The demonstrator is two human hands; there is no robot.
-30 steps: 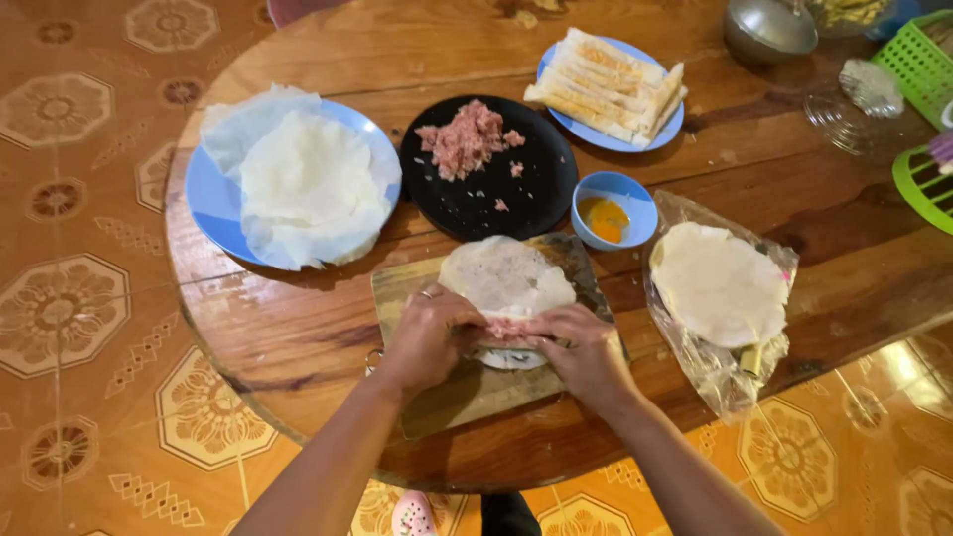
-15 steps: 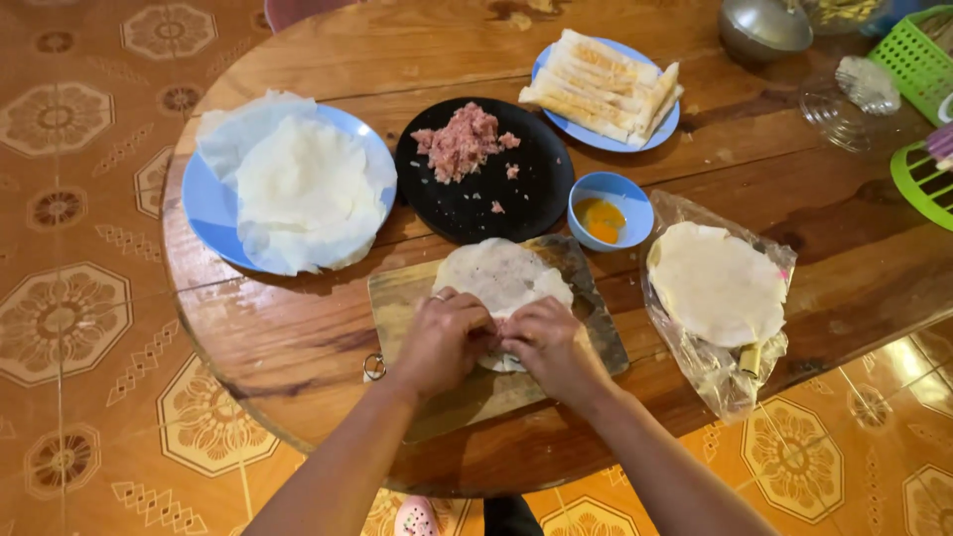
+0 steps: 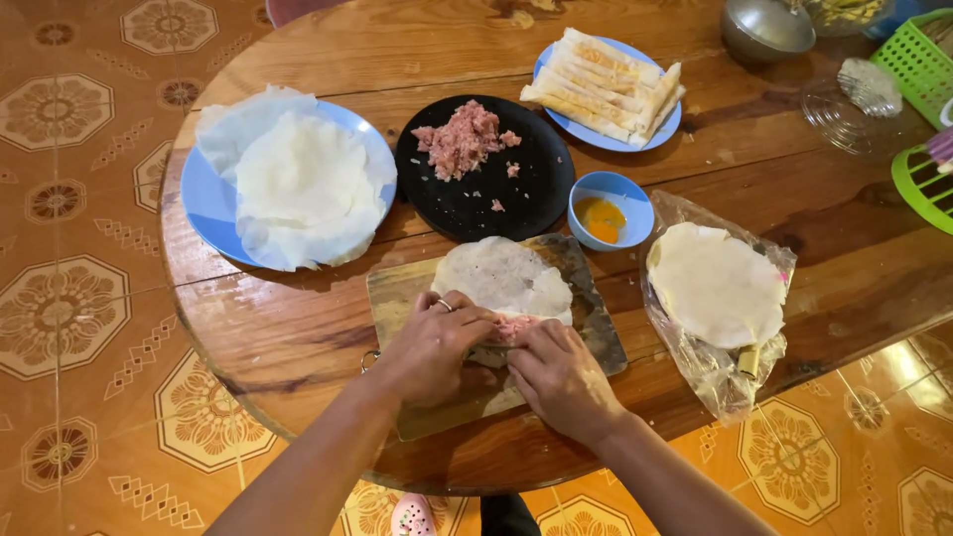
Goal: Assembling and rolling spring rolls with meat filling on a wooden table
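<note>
A thin round wrapper (image 3: pixel 504 278) lies on a wooden cutting board (image 3: pixel 407 293) at the near edge of the round wooden table (image 3: pixel 298 342). A strip of pink minced meat (image 3: pixel 513 326) sits on the wrapper's near part. My left hand (image 3: pixel 434 347), with a ring on one finger, and my right hand (image 3: pixel 561 377) both press on the wrapper's near edge around the meat, fingertips close together. Behind the board stands a black plate (image 3: pixel 516 189) with a heap of minced meat (image 3: pixel 462 137).
A blue plate (image 3: pixel 204 194) with loose white wrappers is at the left. A small blue bowl (image 3: pixel 620 189) holds egg yolk. A blue plate of rolled spring rolls (image 3: pixel 606 84) is at the back. A plastic bag with stacked wrappers (image 3: pixel 717 283) lies right. Green baskets (image 3: pixel 923 60) at far right.
My hands have drawn nearer together and slid toward me on the wrapper's near edge. The meat strip shows again between my fingertips.
</note>
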